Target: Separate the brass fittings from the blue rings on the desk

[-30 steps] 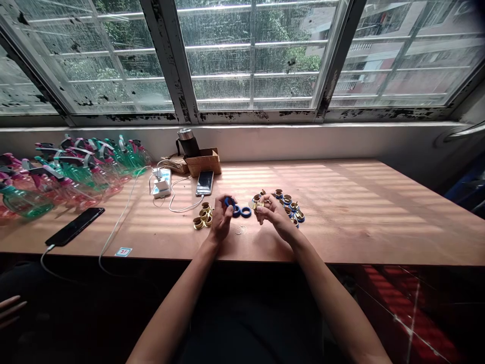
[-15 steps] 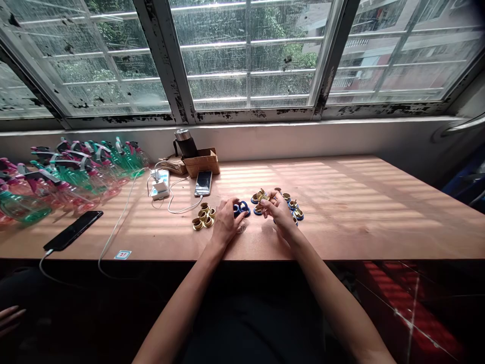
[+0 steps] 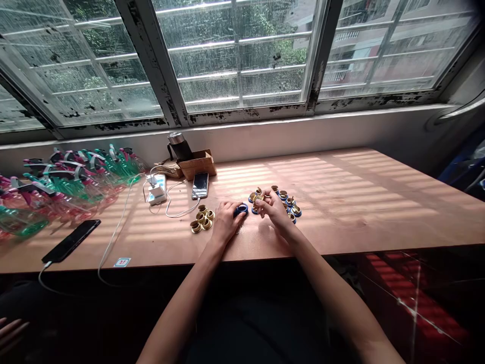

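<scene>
Left hand [image 3: 226,221] has closed over the blue rings [image 3: 241,209] at frame centre, fingers clenched on them; right hand [image 3: 273,210], just right, pinches a brass fitting [image 3: 259,197] beside the blue-and-brass cluster [image 3: 292,211].

A white sticker [image 3: 122,262] with a blue border reads "21" near the near edge of the wooden table [image 3: 359,202], left of centre. Any markings on the white charger [image 3: 157,195] at the far side and the spray bottles [image 3: 76,177] at far left are too small to read.
</scene>
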`<move>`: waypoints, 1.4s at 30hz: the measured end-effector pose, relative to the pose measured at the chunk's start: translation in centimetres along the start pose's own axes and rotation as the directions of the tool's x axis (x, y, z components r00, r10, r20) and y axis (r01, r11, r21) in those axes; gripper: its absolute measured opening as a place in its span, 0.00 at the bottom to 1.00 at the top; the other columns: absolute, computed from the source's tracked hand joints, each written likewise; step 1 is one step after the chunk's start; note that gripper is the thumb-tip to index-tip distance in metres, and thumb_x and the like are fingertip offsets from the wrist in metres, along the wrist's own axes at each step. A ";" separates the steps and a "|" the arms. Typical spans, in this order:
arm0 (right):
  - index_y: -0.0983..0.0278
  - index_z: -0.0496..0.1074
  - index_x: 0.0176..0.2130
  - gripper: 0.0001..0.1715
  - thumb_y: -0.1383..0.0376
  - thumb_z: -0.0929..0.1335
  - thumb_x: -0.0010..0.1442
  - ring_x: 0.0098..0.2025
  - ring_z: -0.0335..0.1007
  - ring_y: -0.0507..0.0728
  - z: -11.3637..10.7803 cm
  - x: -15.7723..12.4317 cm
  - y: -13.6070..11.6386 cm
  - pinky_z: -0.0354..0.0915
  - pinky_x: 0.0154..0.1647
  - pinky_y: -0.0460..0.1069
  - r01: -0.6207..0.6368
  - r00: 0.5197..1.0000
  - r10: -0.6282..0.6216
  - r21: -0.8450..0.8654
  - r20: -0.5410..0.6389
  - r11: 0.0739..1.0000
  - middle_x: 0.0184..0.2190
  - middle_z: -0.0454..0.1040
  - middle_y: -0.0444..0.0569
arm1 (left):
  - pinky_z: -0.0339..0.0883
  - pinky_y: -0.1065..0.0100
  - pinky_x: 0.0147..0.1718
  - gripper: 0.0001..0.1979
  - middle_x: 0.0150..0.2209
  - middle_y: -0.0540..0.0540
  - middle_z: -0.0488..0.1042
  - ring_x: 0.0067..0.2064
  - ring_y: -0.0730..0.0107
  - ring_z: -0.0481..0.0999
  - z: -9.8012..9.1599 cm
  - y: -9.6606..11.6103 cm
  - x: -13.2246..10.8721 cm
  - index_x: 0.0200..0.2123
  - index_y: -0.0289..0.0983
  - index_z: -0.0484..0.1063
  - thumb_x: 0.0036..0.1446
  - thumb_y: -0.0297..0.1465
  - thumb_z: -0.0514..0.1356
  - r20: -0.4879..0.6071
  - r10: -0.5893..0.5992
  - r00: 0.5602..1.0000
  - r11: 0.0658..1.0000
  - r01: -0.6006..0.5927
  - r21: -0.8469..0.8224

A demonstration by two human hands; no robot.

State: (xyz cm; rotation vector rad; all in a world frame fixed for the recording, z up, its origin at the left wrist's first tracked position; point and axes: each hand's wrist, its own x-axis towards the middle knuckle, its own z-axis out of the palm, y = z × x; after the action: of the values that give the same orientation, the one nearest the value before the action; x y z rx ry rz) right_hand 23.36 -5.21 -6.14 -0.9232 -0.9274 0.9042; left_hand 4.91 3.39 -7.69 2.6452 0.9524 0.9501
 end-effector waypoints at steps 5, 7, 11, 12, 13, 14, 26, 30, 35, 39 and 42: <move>0.59 0.62 0.42 0.27 0.53 0.78 0.55 0.24 0.68 0.50 0.1 -0.1 -0.2 0.61 0.21 0.43 0.005 1.000 -0.005 -0.003 0.012 1.000 0.27 0.73 0.38 | 0.68 0.53 0.55 0.17 0.50 0.42 0.80 0.56 0.51 0.72 0.2 -0.2 -0.2 0.56 0.42 0.77 0.65 0.36 0.65 -0.001 0.009 1.000 1.000 -0.009 0.006; 0.59 0.62 0.42 0.28 0.53 0.78 0.53 0.23 0.68 0.50 0.2 -0.1 -0.2 0.60 0.20 0.43 -0.002 1.000 0.002 -0.001 0.001 1.000 0.26 0.73 0.38 | 0.67 0.53 0.56 0.16 0.50 0.42 0.80 0.56 0.51 0.72 0.3 -0.3 -0.2 0.56 0.41 0.77 0.66 0.36 0.65 0.012 0.013 1.000 1.000 -0.013 0.004; 0.59 0.61 0.41 0.29 0.52 0.79 0.53 0.23 0.68 0.50 0.2 0.0 -0.4 0.60 0.20 0.43 -0.016 1.000 0.016 -0.010 0.009 1.000 0.27 0.74 0.39 | 0.67 0.51 0.57 0.16 0.51 0.42 0.80 0.57 0.51 0.72 0.4 -0.5 -0.2 0.55 0.42 0.77 0.66 0.35 0.64 0.015 0.014 1.000 1.000 -0.014 -0.013; 0.59 0.61 0.41 0.29 0.52 0.79 0.53 0.23 0.68 0.50 0.2 0.0 -0.4 0.60 0.20 0.43 -0.019 1.000 0.020 -0.010 0.011 1.000 0.27 0.74 0.39 | 0.67 0.51 0.57 0.15 0.51 0.42 0.80 0.57 0.51 0.72 0.4 -0.5 -0.2 0.55 0.42 0.77 0.66 0.35 0.64 0.014 0.015 1.000 1.000 -0.015 -0.021; 0.59 0.61 0.41 0.30 0.52 0.79 0.53 0.23 0.68 0.50 0.2 0.0 -0.4 0.60 0.20 0.44 -0.023 1.000 0.023 -0.011 0.010 1.000 0.27 0.74 0.38 | 0.67 0.51 0.57 0.15 0.51 0.42 0.80 0.57 0.51 0.72 0.4 -0.5 -0.2 0.54 0.42 0.77 0.66 0.35 0.64 0.012 0.015 1.000 0.999 -0.014 -0.029; 0.59 0.60 0.41 0.30 0.52 0.79 0.52 0.23 0.67 0.50 0.2 0.0 -0.4 0.60 0.20 0.44 -0.027 1.000 0.027 -0.011 0.007 1.000 0.27 0.74 0.38 | 0.68 0.52 0.57 0.14 0.51 0.42 0.80 0.57 0.51 0.72 0.4 -0.5 -0.2 0.54 0.42 0.77 0.66 0.34 0.64 0.011 0.014 1.000 0.999 -0.013 -0.037; 0.59 0.60 0.42 0.30 0.51 0.78 0.53 0.23 0.67 0.50 0.1 0.0 -0.3 0.59 0.21 0.44 -0.036 0.999 0.036 -0.023 0.006 0.999 0.28 0.74 0.39 | 0.71 0.51 0.55 0.15 0.51 0.41 0.76 0.54 0.53 0.74 0.6 -0.6 -0.3 0.54 0.41 0.71 0.65 0.32 0.64 0.014 -0.007 1.000 0.991 0.009 -0.135; 0.58 0.60 0.43 0.29 0.50 0.77 0.55 0.24 0.66 0.51 -0.1 -0.1 -0.1 0.58 0.22 0.45 -0.014 1.000 0.015 -0.077 0.014 0.997 0.26 0.71 0.37 | 0.68 0.49 0.61 0.15 0.59 0.39 0.71 0.61 0.51 0.71 0.1 -0.2 -0.1 0.52 0.41 0.71 0.63 0.32 0.66 -0.044 0.004 0.999 0.988 -0.010 -0.154; 0.58 0.63 0.43 0.23 0.53 0.75 0.59 0.27 0.65 0.52 0.1 -0.7 -0.6 0.61 0.28 0.47 0.154 0.988 -0.132 -0.397 0.083 0.905 0.27 0.69 0.38 | 0.70 0.51 0.61 0.22 0.59 0.39 0.71 0.61 0.56 0.72 -0.6 0.7 -0.4 0.62 0.41 0.65 0.67 0.34 0.62 -0.213 0.042 0.976 0.964 -0.096 -0.249; 0.57 0.62 0.44 0.21 0.55 0.74 0.61 0.27 0.64 0.53 0.5 -1.4 -0.9 0.60 0.29 0.48 0.238 0.969 -0.156 -0.542 0.193 0.806 0.27 0.70 0.38 | 0.71 0.54 0.59 0.22 0.58 0.40 0.73 0.58 0.58 0.75 -0.9 1.1 -0.7 0.64 0.42 0.64 0.69 0.32 0.60 -0.137 0.150 0.979 0.936 -0.185 -0.298; 0.57 0.61 0.43 0.22 0.53 0.74 0.61 0.26 0.65 0.54 0.7 -1.6 -0.9 0.58 0.29 0.48 0.264 0.962 -0.169 -0.569 0.215 0.779 0.27 0.71 0.39 | 0.72 0.57 0.56 0.18 0.54 0.41 0.75 0.55 0.60 0.77 -0.9 1.1 -0.9 0.61 0.41 0.67 0.69 0.29 0.58 -0.054 0.205 0.977 0.912 -0.210 -0.352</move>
State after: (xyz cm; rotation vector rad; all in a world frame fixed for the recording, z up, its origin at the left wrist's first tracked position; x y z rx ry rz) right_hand 22.41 -6.80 -5.51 -1.2563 -1.4695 0.4810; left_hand 4.37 1.95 -7.07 2.4590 0.4489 1.0735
